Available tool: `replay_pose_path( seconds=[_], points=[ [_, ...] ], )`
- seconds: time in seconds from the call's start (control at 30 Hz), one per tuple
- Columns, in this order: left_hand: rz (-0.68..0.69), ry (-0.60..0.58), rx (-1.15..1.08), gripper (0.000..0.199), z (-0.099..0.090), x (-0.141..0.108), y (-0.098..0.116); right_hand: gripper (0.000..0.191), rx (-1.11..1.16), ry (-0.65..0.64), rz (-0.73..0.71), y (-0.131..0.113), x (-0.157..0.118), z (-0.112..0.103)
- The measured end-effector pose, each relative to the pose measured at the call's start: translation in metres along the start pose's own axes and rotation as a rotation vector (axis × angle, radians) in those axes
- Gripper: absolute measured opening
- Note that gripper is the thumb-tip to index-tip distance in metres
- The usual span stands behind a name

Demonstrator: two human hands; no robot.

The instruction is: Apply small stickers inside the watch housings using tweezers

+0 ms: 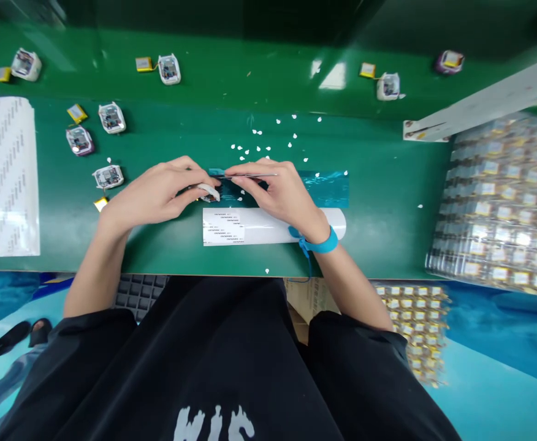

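Green bench (383,190): left hand (158,188) pinches casing (211,191); right hand (281,191), tool (252,176).

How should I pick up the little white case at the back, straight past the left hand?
Best, I think, from above: pinch the white case by its near and far outer edges. It lies with its circuitry facing up, so keep off the middle. Avoid its left side, where a thin wire runs to the yellow battery.

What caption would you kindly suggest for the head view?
Left hand holds a white casing; right hand holds a thin tool.
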State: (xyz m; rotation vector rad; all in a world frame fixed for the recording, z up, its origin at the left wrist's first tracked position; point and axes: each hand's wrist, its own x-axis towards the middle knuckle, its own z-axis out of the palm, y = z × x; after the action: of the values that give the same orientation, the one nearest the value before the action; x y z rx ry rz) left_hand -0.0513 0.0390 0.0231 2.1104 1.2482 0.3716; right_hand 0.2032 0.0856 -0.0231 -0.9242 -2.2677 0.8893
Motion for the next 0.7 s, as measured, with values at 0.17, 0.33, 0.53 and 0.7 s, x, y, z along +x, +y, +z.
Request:
replay_pose_path(
  seconds=[0.17, 0.33, 0.53, 0.7],
  points=[
    [-0.022, 0.001, 0.092, 0.039, 0.010, 0.001, -0.005, 0.026, -0.019, 0.029, -0.034, 0.005, 0.004, 0.006],
    [-0.023, 0.045, 0.150, 0.035, 0.017, 0.005, -0.007, 0.027, -0.134, 0.038, -0.148, 0.010, 0.000, 0.019],
    [0.021, 0.059, 0.104, 0.030, 0.014, 0.004, -0.003, 0.029, -0.153, 0.217, -0.149, 0.013, -0.003, 0.007],
    [0.117, 0.250, -0.344, 0.020, 0.007, 0.001, 0.006, 0.024, -0.236, 0.489, -0.251, 0.002, -0.002, -0.011]
  ],
)
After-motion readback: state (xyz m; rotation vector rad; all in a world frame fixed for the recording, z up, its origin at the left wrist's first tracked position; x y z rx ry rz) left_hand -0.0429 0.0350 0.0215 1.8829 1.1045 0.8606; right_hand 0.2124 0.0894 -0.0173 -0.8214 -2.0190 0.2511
